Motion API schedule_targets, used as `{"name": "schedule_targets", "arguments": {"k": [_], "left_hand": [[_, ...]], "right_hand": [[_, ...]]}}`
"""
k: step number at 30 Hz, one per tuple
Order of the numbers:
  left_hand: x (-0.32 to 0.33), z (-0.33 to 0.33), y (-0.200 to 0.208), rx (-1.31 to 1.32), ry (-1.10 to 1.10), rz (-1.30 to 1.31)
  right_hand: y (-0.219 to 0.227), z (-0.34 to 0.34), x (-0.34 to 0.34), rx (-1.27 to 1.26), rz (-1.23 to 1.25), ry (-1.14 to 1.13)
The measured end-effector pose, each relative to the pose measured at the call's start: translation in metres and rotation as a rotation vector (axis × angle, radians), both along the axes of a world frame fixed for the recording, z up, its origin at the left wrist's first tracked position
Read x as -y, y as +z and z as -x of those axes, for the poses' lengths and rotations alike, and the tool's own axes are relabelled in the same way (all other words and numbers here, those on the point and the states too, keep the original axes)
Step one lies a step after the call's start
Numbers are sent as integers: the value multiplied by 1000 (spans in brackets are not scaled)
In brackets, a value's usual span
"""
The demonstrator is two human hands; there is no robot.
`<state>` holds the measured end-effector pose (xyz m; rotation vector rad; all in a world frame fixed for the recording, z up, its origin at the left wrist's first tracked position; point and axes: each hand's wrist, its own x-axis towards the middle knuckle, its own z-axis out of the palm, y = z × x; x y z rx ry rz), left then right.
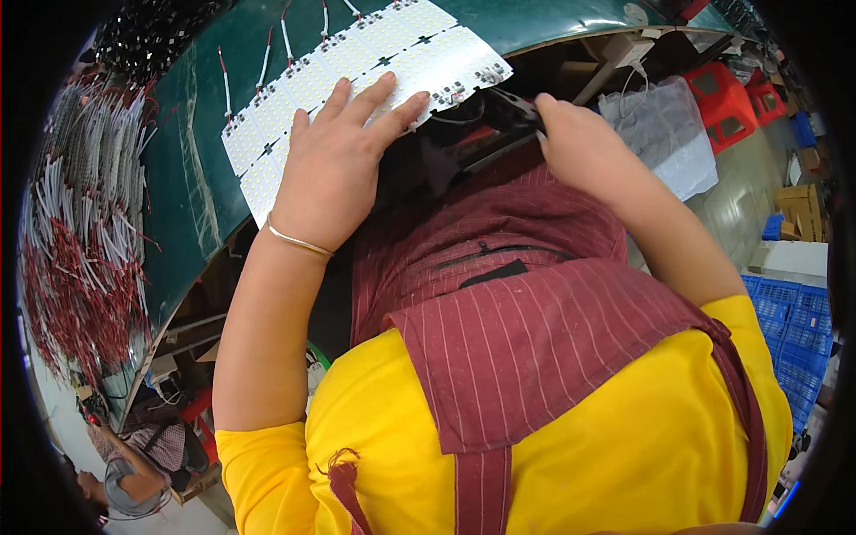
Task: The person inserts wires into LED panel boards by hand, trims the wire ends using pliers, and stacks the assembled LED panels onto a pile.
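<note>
A white LED board panel point(308, 102), covered in rows of small yellowish dots, lies over the edge of the green table. Short white wires with red ends stick out along its far edge. My left hand point(334, 165) rests on the panel with its fingers spread. At the panel's near right corner, my right hand point(571, 134) is closed around dark-handled pliers point(517, 105). Their tip points at the panel's edge, beside small black parts there. Shadow and my fingers hide much of the tool, so I cannot tell whether its jaws touch the panel.
Bundled white and red wires point(89, 223) hang at the left of the green table point(192, 178). A pile of small black parts point(147, 31) sits at the far left. To the right are a clear plastic bag point(664, 129), red stools point(720, 107) and blue crates point(789, 330). Another person point(134, 477) is at lower left.
</note>
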<state>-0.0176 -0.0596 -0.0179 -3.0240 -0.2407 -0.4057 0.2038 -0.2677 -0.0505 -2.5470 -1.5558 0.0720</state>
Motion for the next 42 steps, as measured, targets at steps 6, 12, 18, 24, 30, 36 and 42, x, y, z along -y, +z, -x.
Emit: {"name": "schedule_targets", "arguments": {"k": [6,12,18,24,30,36,42], "left_hand": [[1,2,5,-5,14,-64],[2,21,65,197,-55,156],[-27,6,102,428,-33,-512],[-63,9,9,133,7,-26],[-39,11,-7,76,116,-24],[-36,14,-3,95,88,-30],[-18,36,9,85,87,56]], "right_hand": [[-13,1,-24,-21,36,32],[-31,3,24,-193,113,-30],[-43,7,35,-300,140,-48],[-2,9,14,-193,-341,-51],[29,-60,-40,263,-493,-3],[23,-117,-120,341,-357,-108],[26,-83,-98,324,-685,131]]}}
